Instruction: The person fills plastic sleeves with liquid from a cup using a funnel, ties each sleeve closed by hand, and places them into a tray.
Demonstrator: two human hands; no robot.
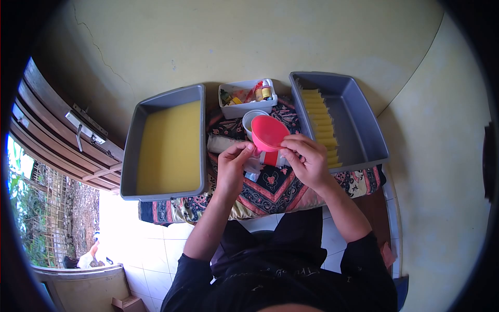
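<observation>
Both hands hold a pink plastic cup (271,133) with a wide round mouth tilted up toward me. My left hand (232,165) pinches its lower left side between thumb and fingers; the cup's narrow end is partly hidden there. At the rim's right side, my right hand (307,160) grips with thumb and fingertips. Just behind the cup stands a small white tub (249,118), partly covered by it. Below the hands lie a red and white packet (270,158) and a clear plastic bag (252,165), both partly hidden.
To the left a grey tray (128,156) holds a flat yellow layer. On the right, another grey tray (358,119) has a row of yellow rolls (320,122). A white box (244,110) with small bottles stands behind. Patterned cloth (270,182) covers the table.
</observation>
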